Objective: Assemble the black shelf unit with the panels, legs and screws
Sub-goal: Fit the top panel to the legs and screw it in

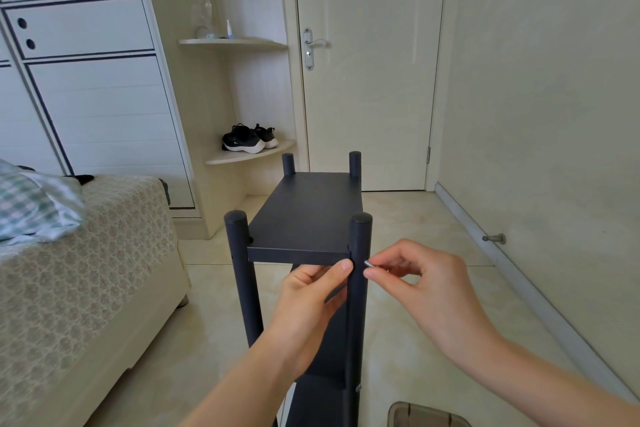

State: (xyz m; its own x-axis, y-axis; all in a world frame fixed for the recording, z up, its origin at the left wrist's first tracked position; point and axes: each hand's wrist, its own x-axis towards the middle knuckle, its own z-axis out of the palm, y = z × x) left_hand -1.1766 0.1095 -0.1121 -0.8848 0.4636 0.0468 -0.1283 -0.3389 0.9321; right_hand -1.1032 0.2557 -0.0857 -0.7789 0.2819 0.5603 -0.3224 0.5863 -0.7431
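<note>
The black shelf unit (304, 211) stands upright on the floor in front of me, with four round legs and a flat top panel. My left hand (311, 302) grips the near right leg (359, 288) just below the top panel, thumb against the post. My right hand (419, 281) pinches a small silver screw (368, 264) between thumb and forefinger, its tip at the right side of that same leg. Lower panels of the unit are partly hidden behind my left arm.
A bed (86, 270) with a patterned cover stands at the left. A closed door (370, 62) and corner shelves holding black shoes (249, 139) lie behind the unit. A wall with a doorstop (495, 238) runs along the right. A brown container (426, 416) sits at the bottom edge.
</note>
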